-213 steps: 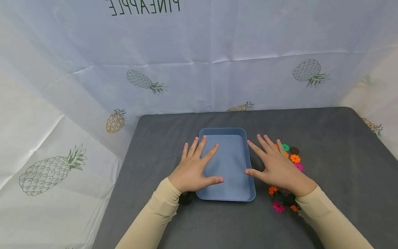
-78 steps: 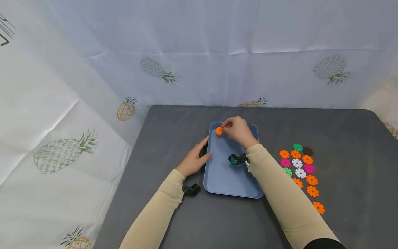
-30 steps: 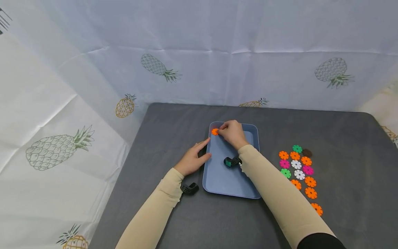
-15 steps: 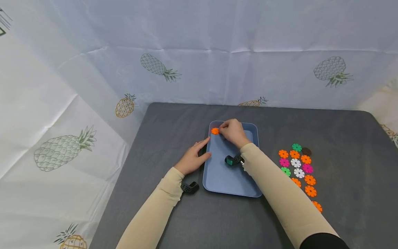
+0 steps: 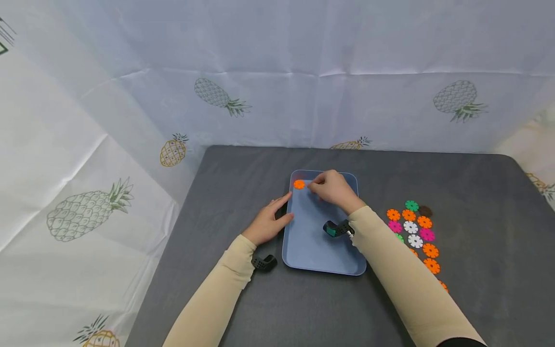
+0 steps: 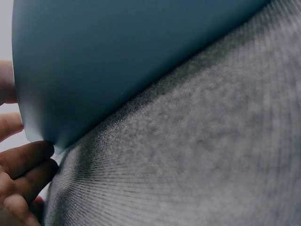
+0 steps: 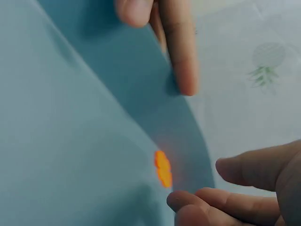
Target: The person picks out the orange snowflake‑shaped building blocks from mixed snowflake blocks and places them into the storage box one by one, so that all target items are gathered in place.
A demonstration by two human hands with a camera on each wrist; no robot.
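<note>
An orange flower-shaped disc (image 5: 299, 184) lies in the far left corner of the blue tray (image 5: 318, 250). Just to its right is my right hand (image 5: 333, 189), over the tray; in the right wrist view the thumb and fingers (image 7: 254, 168) are apart with nothing between them, beside the orange disc (image 7: 163, 168). My left hand (image 5: 266, 224) rests at the tray's left side, its index finger and thumb extended to the rim. Close up in the left wrist view, left fingertips (image 6: 28, 162) are at the tray's outer wall (image 6: 103, 56).
Right of the tray, several flower-shaped discs in orange, pink, white and green (image 5: 410, 227) lie in loose columns on the grey cloth (image 5: 485, 231), beside a dark brown disc (image 5: 425, 211). My right forearm covers some. A white pineapple-print curtain (image 5: 277, 106) stands behind the table.
Earlier both hands were spread over the tray. The right hand then brought an orange disc to the far left corner, let go, and has now moved slightly right. The left hand stays at the rim.
</note>
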